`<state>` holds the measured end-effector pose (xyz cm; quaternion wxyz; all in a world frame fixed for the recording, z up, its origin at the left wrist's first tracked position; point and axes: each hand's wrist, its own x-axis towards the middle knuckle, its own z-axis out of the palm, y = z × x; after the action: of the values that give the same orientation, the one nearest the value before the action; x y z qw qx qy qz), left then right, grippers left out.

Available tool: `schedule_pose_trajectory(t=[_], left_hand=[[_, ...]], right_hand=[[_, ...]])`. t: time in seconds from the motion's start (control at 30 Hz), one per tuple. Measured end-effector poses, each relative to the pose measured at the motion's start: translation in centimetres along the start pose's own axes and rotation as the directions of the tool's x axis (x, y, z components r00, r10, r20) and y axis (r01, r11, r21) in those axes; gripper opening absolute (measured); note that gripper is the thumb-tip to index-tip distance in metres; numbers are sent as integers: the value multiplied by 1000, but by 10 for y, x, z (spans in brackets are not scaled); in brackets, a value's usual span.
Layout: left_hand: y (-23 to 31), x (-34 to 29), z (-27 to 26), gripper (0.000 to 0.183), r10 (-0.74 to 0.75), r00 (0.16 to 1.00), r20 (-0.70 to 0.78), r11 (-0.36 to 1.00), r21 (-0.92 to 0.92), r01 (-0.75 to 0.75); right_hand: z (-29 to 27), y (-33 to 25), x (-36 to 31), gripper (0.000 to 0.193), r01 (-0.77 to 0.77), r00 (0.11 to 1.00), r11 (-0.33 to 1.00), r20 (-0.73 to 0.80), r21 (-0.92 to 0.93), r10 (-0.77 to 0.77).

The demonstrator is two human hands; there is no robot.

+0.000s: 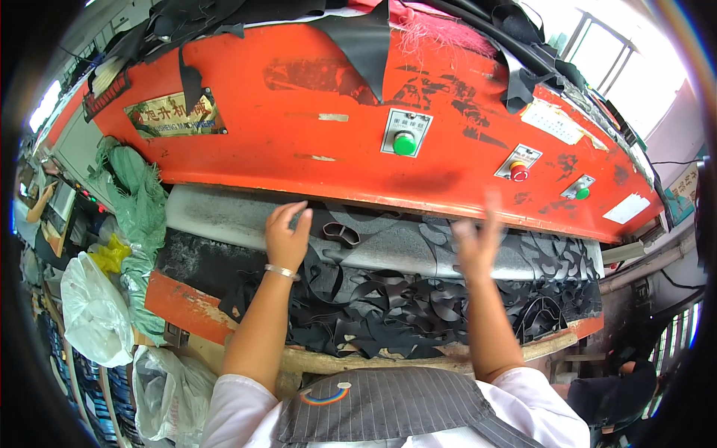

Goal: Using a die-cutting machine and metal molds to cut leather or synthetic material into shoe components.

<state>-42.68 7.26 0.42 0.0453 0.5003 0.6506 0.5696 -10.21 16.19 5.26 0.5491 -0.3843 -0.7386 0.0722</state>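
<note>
My left hand (286, 233) reaches forward with fingers together and rests flat on the black sheet material (373, 246) lying under the orange press head (314, 127). A metal bangle sits on that wrist. My right hand (478, 237) is raised and blurred, fingers spread, above the same sheet and holding nothing. A curved metal cutting die (341, 233) lies on the sheet just right of my left hand. Black cut-out scraps (388, 306) pile up on the press bed between my forearms.
Green buttons (404, 142) (582, 193) and a red button (519, 173) are set in the press front. Black offcuts (366, 37) drape over its top. White plastic bags (93, 313) and green netting (138, 201) hang at the left. Another person's arm (41, 203) shows far left.
</note>
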Motion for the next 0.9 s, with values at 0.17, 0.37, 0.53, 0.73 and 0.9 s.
schedule_pose_trajectory(t=[0.17, 0.37, 0.53, 0.73, 0.9], left_hand=[[135, 28, 27, 12, 449, 889, 95, 889, -150, -433], [167, 65, 57, 20, 650, 747, 140, 754, 8, -657], [142, -22, 0, 28, 269, 789, 553, 926, 77, -370], [106, -146, -59, 29, -106, 605, 789, 961, 239, -143], [110, -166, -50, 29, -19, 777, 630, 928, 301, -221]], right_hand=[[-135, 77, 99, 69, -270, 750, 926, -661, -263, 32], [-161, 131, 141, 82, -392, 722, 898, -671, -199, 166], [-178, 91, 91, 73, -326, 748, 942, -629, -74, 210], [-136, 11, 69, 57, -164, 860, 984, -479, 69, 177], [4, -69, 21, 45, 3, 1000, 937, -17, 349, 4]])
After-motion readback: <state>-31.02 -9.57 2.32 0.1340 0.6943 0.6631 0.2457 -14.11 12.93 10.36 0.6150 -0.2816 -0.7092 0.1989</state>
